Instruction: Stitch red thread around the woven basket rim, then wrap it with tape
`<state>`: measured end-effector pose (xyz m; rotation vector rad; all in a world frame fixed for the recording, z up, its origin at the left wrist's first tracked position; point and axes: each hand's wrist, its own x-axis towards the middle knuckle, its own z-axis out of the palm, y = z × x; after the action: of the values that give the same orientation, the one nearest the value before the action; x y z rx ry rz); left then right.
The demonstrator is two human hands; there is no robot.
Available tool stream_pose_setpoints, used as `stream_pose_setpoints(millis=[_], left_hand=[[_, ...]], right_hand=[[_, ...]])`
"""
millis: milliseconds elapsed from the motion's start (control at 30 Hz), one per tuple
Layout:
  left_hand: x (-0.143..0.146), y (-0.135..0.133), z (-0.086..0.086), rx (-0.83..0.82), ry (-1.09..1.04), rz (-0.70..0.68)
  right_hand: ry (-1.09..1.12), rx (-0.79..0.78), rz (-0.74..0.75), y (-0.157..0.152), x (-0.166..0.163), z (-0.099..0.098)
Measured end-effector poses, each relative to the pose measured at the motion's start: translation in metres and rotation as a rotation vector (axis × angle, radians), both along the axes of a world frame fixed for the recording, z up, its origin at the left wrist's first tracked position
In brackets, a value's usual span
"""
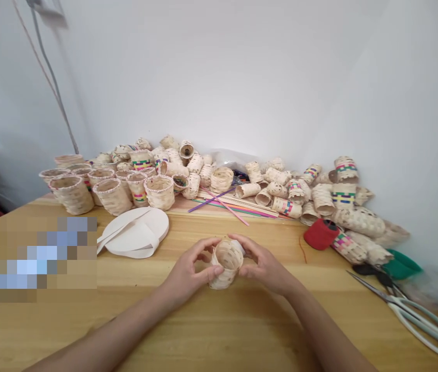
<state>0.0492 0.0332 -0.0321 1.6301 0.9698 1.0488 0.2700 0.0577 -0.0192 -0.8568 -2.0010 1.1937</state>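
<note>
A small pale woven basket (224, 280) is held just in front of me, its round mouth tipped up towards the camera. My left hand (193, 266) grips its left side, thumb on the near wall and fingers around the far side. On the opposite side, my right hand (267, 263) is closed on the wall, and something whitish shows by its fingers, too unclear to name. To the left of the hands lies a flat roll of white strip (135, 232) with loose ends across it.
Rimmed baskets (72, 199) stand at the back left. Smaller unrimmed ones (276, 175) are heaped along the wall around coloured strips (224, 204). A red thread spool (319, 235) and large white-handled scissors (416, 315) lie right. A blurred-out patch covers part of the left tabletop.
</note>
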Motion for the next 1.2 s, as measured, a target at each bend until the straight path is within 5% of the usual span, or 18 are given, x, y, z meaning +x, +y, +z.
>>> stream_pose_setpoints(millis=[1000, 1200], left_hand=[[-0.001, -0.001, 0.0, 0.144, 0.137, -0.014], [-0.002, -0.003, -0.001, 0.142, 0.197, -0.034]], right_hand=[[0.064, -0.06, -0.045, 0.0, 0.001, 0.003], [-0.085, -0.005, -0.141, -0.004, -0.001, 0.014]])
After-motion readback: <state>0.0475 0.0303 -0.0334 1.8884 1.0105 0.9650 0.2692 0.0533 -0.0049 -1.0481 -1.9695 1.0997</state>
